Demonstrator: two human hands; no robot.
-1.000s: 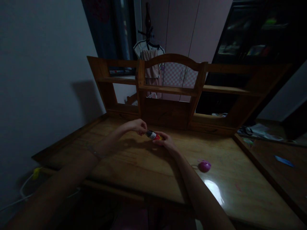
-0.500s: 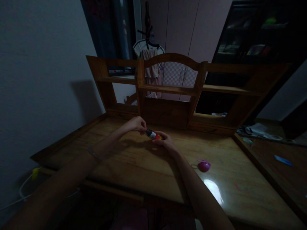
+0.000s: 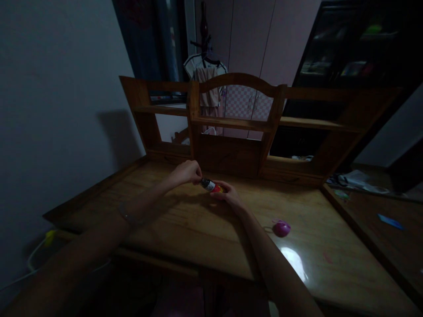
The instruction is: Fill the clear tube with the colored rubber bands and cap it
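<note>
A small bottle [image 3: 209, 185] with a dark end and a red and yellow label lies tilted above the desk top, its dark end pointing left. My right hand [image 3: 228, 194] is wrapped round its label end, fingers on the far side and thumb on the near side. At the dark end my left hand [image 3: 190, 172] is closed in a pinch, its fingertips touching or very near the bottle's tip. Whatever sits between those fingertips is too small and dark to make out. A bracelet circles my left forearm.
A purple round object [image 3: 281, 228] with a loop lies on the wooden desk [image 3: 185, 233], right of my right forearm. Behind stands a wooden shelf unit [image 3: 231, 125]. A wall [image 3: 66, 110] borders the left side. A blue item [image 3: 390, 221] lies on the surface at right.
Both hands keep almost the same place on the bottle. My left wrist and forearm have shifted very slightly.
</note>
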